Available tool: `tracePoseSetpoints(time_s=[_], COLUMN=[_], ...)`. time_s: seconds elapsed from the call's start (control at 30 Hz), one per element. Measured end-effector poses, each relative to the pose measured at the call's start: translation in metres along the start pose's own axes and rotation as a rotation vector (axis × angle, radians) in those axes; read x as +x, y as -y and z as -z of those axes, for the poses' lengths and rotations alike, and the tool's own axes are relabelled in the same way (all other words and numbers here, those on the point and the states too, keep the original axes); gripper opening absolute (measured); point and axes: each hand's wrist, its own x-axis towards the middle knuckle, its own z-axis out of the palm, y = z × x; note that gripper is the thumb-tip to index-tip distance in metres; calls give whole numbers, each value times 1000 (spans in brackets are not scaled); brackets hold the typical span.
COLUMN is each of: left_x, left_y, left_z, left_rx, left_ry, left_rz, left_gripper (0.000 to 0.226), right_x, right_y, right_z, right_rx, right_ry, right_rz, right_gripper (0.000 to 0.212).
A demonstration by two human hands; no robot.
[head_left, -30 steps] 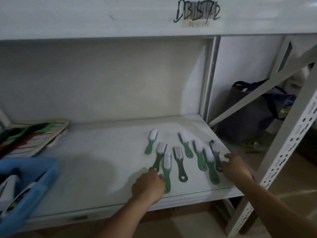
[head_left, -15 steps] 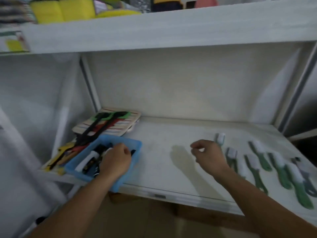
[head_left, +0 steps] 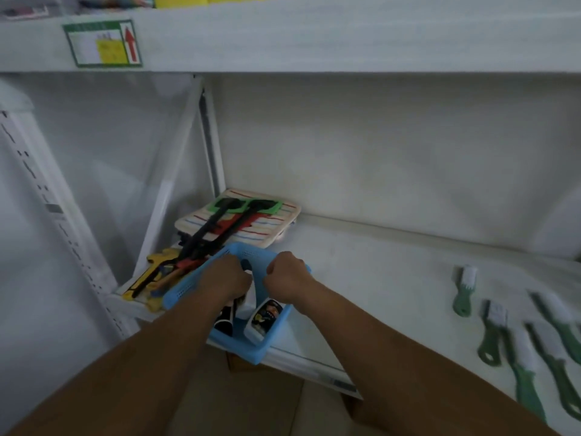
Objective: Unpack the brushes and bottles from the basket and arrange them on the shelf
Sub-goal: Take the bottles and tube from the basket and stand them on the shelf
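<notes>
Standing at the far left is a white perforated steel upright (head_left: pixel 47 196) of the rack, and above it a green-bordered paper label with a red arrow (head_left: pixel 102 44) is stuck on the edge of the upper shelf. On the left end of the white lower shelf (head_left: pixel 393 278) lies a striped, cream-coloured flat pad (head_left: pixel 270 226) with long black-handled tools (head_left: pixel 213 229) laid across it, and yellow and red tools (head_left: pixel 157 272) are piled just in front, beside the basket.

The light blue perforated plastic basket (head_left: pixel 188 286) sits at the front edge of that shelf, its near corner hanging a little past the lip. The left hand (head_left: pixel 228 280) is curled down inside it, its grip closed in a loose fist; what it has hold of, if anything, is hidden under the knuckles. The right hand (head_left: pixel 287 275) is just beside it, also fisted over the basket, and I cannot tell whether it is grasping something. Below the two hands, still in the basket, lie a white plastic bottle with a dark printed label (head_left: pixel 264 317) and a darker bottle (head_left: pixel 224 320) next to it, partly covered by the left forearm.

Further right, well apart from the basket, several green-handled scrubbing brushes with white bristles (head_left: pixel 465 289) lie flat on the shelf, handles toward the front edge, blurred near the right edge of the view.
</notes>
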Motion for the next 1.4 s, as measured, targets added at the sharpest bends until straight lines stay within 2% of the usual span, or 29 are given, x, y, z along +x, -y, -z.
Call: tracePoseSetpoints(time_s=[0.03, 0.13, 0.27, 0.37, 0.5, 0.6, 0.7, 0.77, 0.83, 0.9, 0.97, 1.07, 1.23, 1.3, 1.4], left_x=[2, 4, 8, 9, 11, 13, 10, 7, 2, -7, -22, -39, -61, -76, -97], left_y=[3, 17, 34, 37, 37, 40, 35, 30, 25, 19, 8, -16, -78, -107, -143], left_z=[2, 12, 10, -3, -9, -10, -12, -8, 5, 24, 44, 55, 20, -6, -51], left_rx=[30, 152, 221, 187, -57, -268, -551, -727, -837, -974, -1128, -1251, -1376, -1336, -1178], left_ry=[-11, -6, 92, 162, 199, 203, 228, 232, 188, 186, 258, 348, 412, 428, 453], left_rz=[9, 10, 11, -4, 97, 163, 234, 250, 217, 138, 49, -50, -87, -123, -280], left_gripper=[23, 29, 26, 28, 26, 27, 29, 30, 25, 21, 22, 25, 24, 24, 28], right_x=[2, 13, 26, 31, 35, 37, 35, 31, 24, 12, -9, -39, -90, -109, -137], right_y=[4, 10, 15, 18, 17, 14, 9, 6, 4, 0, -8, -36, -120, -159, -207], right_z=[-4, -16, -37, -53, -62, -53, -42, -35, -23, -5, 21, 62, 129, 148, 162], right_rx=[-36, -91, -157, -224, -246, -108, 69, 254, 424, 626, 777, 859, 791, 695, 587], right_ry=[3, 19, 51, 71, 87, 77, 65, 47, 33, 17, 7, -59, -279, -381, -451], right_rz=[0, 16, 14, 12, -29, -85, -128, -137, -137, -107, -64, 3, -10, -40, -105], right_gripper=[12, 16, 15, 29, 34, 33, 22, 28, 40, 39, 39, 36, 30, 31, 29])
